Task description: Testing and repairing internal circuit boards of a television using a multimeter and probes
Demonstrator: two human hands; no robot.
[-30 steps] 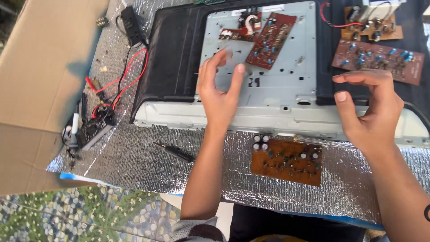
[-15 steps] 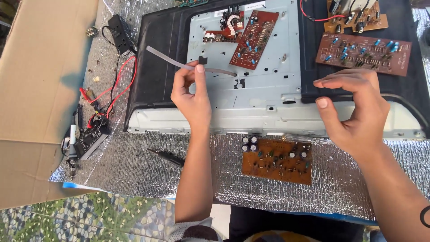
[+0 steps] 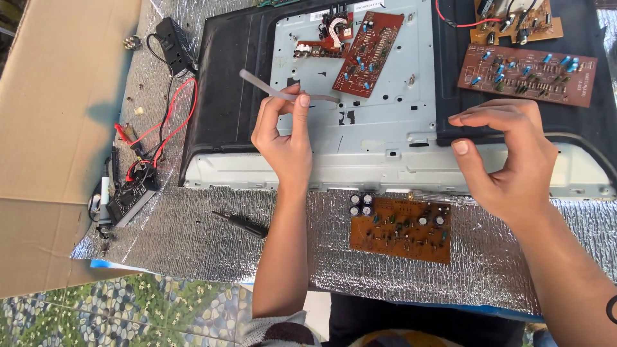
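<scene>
While the opened television back (image 3: 225, 96) fills most of my view, with its grey metal chassis plate (image 3: 385, 122) lying flat on the silver foil mat (image 3: 193, 238), my two hands hover over its near edge. My right hand (image 3: 508, 160) is the bigger shape, nearer the camera: its fingers are spread and gently curled, thumb apart from the rest, holding nothing and poised just above the lower right rim of the casing. My left hand (image 3: 286, 138) is raised over the plate, forearm coming straight up from the bottom edge; its thumb and forefinger pinch the middle of a pale translucent strip (image 3: 263, 87), while the other fingers curl loosely behind. The strip slants up to the left, clear of the plate, and its right end runs toward the red circuit board (image 3: 367, 54) mounted on the chassis; I cannot tell whether it touches there.

A brown circuit board (image 3: 402, 228) with capacitors lies on the foil just below the casing, between my forearms. Another board (image 3: 527, 74) rests on the black casing at upper right, partly cut off by the frame beside a smaller one. A dark screwdriver (image 3: 241, 223) lies on the foil left of my left arm, and red wires (image 3: 173, 122) tangle toward the cardboard (image 3: 51, 128).
</scene>
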